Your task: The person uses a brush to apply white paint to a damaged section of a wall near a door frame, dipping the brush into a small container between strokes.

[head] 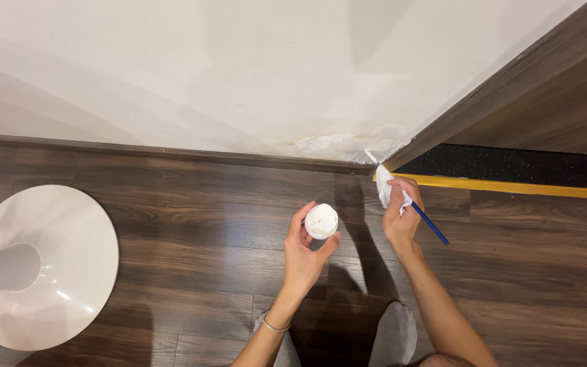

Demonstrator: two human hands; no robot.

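Grey-clad knees sit lowest in view, just below the two forearms that reach up toward the wall corner. That corner, where the white wall meets the dark wooden door frame, serves as the landmark. Directly below and slightly left of it, the left hand curls its fingers around a small white tub, held upright with its open top facing the camera. Just below the corner, the right hand is clenched on a thin blue-handled brush together with a wad of white cloth; the brush tip touches the patchy white area at the wall's foot.

The tub looks light and rigid, probably slick with filler, best gripped round its sides. The brush is slender and stiff, best held near mid-handle.

Right of the corner runs a yellow strip along a black speckled threshold. Far left of it stands a round white pedestal base. No labels or packages show.
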